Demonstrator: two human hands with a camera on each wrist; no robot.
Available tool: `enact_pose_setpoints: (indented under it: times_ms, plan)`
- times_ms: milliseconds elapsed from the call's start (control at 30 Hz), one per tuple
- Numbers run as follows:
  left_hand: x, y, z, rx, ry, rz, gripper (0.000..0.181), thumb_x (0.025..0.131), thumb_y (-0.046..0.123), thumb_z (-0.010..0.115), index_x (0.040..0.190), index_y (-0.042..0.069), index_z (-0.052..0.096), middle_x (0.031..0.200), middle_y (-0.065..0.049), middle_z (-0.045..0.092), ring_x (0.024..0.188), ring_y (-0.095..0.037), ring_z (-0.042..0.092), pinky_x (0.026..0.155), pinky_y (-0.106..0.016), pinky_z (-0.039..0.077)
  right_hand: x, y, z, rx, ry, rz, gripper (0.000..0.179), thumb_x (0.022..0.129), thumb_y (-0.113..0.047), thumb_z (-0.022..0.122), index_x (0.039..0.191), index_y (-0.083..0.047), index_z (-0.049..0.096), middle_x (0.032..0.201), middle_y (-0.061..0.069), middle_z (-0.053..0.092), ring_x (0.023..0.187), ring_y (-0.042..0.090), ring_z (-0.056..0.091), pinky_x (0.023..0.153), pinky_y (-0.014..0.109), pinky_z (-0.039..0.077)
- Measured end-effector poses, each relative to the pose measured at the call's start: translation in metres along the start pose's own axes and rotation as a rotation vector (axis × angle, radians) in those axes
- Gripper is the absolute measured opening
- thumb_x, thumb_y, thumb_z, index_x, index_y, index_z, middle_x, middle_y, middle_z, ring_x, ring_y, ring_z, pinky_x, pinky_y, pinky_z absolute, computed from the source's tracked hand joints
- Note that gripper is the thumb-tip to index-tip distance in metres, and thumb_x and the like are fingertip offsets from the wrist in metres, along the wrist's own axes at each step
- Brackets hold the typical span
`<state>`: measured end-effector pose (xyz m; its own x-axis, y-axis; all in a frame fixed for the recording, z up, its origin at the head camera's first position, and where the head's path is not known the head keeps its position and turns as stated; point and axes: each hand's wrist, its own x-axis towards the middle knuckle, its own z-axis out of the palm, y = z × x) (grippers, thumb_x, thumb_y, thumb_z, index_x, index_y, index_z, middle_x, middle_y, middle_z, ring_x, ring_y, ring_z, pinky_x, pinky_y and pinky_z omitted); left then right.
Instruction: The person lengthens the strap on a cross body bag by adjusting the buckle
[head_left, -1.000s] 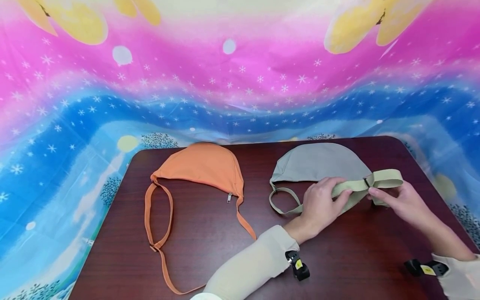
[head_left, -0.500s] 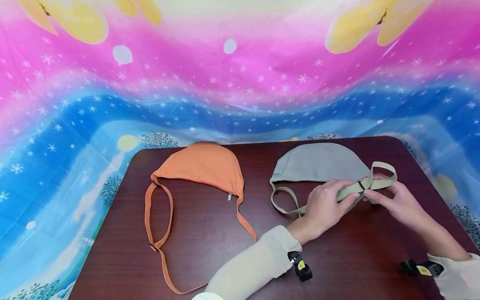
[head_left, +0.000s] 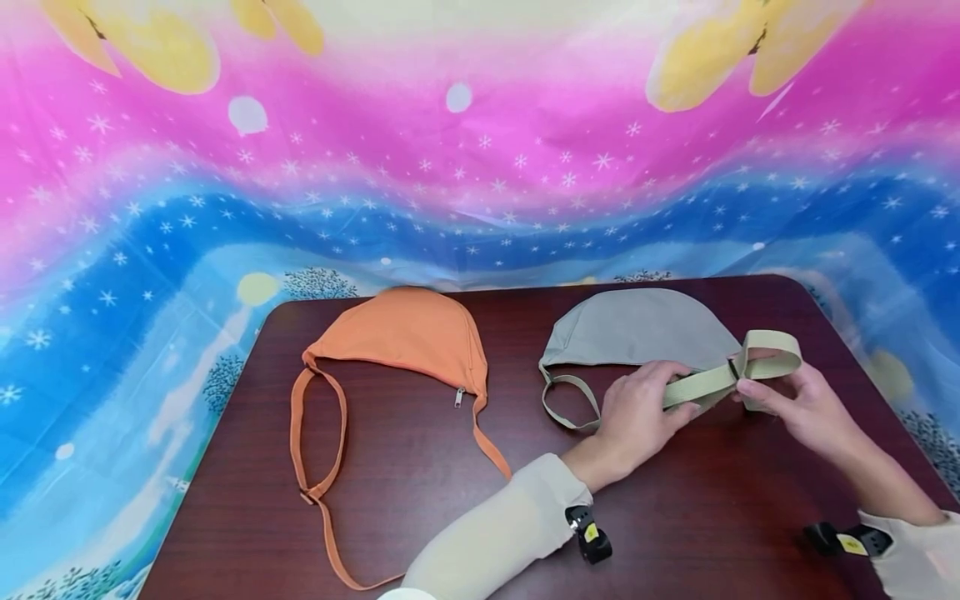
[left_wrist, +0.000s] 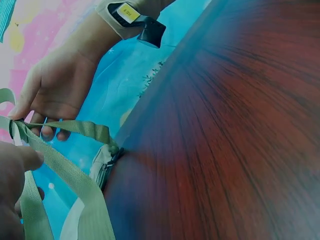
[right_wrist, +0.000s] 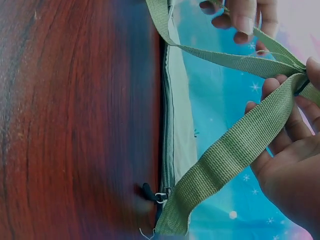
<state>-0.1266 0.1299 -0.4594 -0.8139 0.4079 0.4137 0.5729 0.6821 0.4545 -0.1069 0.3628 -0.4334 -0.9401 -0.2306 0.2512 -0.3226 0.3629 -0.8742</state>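
One orange bag (head_left: 401,333) lies near the grey bag (head_left: 637,327).

No text can be read, the yellow labels (left_wrist: 128,13) on the black wrist cameras (left_wrist: 151,33) being too unclear.

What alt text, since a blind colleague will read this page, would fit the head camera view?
A person's left hand and right hand hold the pale green strap of a grey bag, the right at its dark slider. The grey bag lies on a dark wood-grain table, with an orange bag to its left and a snowflake-patterned cloth behind.
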Motion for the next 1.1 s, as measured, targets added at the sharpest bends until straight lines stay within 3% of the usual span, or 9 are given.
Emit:
enact_pose_setpoints:
  times_ms: [167, 267, 400, 767, 1100]
  plan:
    - [-0.001, 0.000, -0.002, -0.001, 0.038, 0.017, 0.032, 0.091, 0.043, 0.076, 0.118, 0.028, 0.069, 0.109, 0.017, 0.068, 0.088, 0.005, 0.062, 0.073, -0.011, 0.044, -0.003, 0.002, -0.002, -0.069, 0.030, -0.002, 0.041, 0.097, 0.013, 0.057, 0.130, -0.009, 0.058, 0.104, -0.019, 0.068, 0.079, 0.001, 0.069, 0.057, 0.022, 0.048]
    - [0.000, 0.000, -0.003, -0.030, 0.043, 0.026, 0.032, 0.092, 0.045, 0.074, 0.120, 0.028, 0.070, 0.110, 0.017, 0.069, 0.090, 0.006, 0.063, 0.075, -0.010, 0.045, -0.001, 0.002, -0.002, -0.062, 0.021, 0.005, 0.038, 0.096, 0.014, 0.058, 0.126, -0.010, 0.061, 0.101, -0.017, 0.069, 0.079, 0.001, 0.068, 0.058, 0.020, 0.050]
    - [0.002, 0.001, -0.003, -0.068, 0.042, 0.024, 0.032, 0.093, 0.045, 0.073, 0.121, 0.028, 0.071, 0.110, 0.017, 0.070, 0.093, 0.007, 0.062, 0.076, -0.009, 0.044, 0.003, 0.003, 0.003, -0.066, -0.027, -0.006, 0.035, 0.095, 0.014, 0.060, 0.125, -0.005, 0.062, 0.104, -0.014, 0.069, 0.082, 0.003, 0.069, 0.069, 0.017, 0.055]
    - [0.004, 0.002, -0.004, -0.072, 0.060, 0.022, 0.035, 0.094, 0.046, 0.072, 0.124, 0.028, 0.072, 0.114, 0.016, 0.070, 0.099, 0.005, 0.065, 0.080, -0.010, 0.046, 0.004, 0.001, 0.008, -0.072, -0.058, -0.021, 0.038, 0.096, 0.015, 0.057, 0.131, 0.001, 0.058, 0.108, -0.010, 0.068, 0.086, 0.005, 0.069, 0.074, 0.017, 0.054]
    - [0.005, 0.005, -0.006, -0.114, 0.040, 0.045, 0.039, 0.095, 0.046, 0.069, 0.129, 0.026, 0.070, 0.117, 0.014, 0.070, 0.103, 0.005, 0.064, 0.083, -0.008, 0.045, 0.003, 0.007, 0.010, -0.155, -0.037, 0.002, 0.033, 0.090, 0.011, 0.069, 0.117, -0.007, 0.068, 0.103, -0.018, 0.067, 0.079, 0.001, 0.065, 0.064, 0.017, 0.049]
